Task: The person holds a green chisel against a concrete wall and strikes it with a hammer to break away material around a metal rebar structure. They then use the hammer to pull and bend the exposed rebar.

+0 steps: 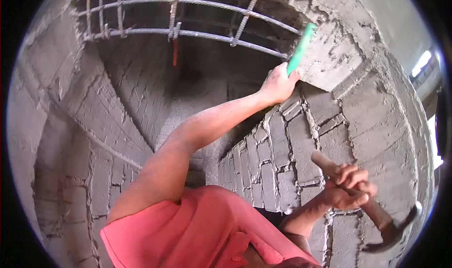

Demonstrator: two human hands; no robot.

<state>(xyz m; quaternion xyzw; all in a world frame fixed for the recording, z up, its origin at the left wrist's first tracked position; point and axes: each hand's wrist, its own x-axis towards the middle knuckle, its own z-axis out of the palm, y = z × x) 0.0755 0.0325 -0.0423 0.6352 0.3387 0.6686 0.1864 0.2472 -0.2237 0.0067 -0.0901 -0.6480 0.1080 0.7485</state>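
My left hand (280,83) is wrapped round the lower end of a long green chisel (301,49), my arm stretched out across the stairwell. The chisel's far end lies against the rough concrete edge (336,56), near the ends of the bare steel bars. Lower right, my right hand (351,188) is closed round the wooden handle of a claw hammer (395,232). Its dark head points down and to the right, well apart from the chisel. The butt of the handle sticks out above my fist.
Curved ribbed rebar (202,34) crosses an opening in the concrete at the top. Brickwork with rough mortar joints (278,145) lines the right side. Grey plastered wall (113,108) stands on the left. Bright daylight (421,63) enters at the far right.
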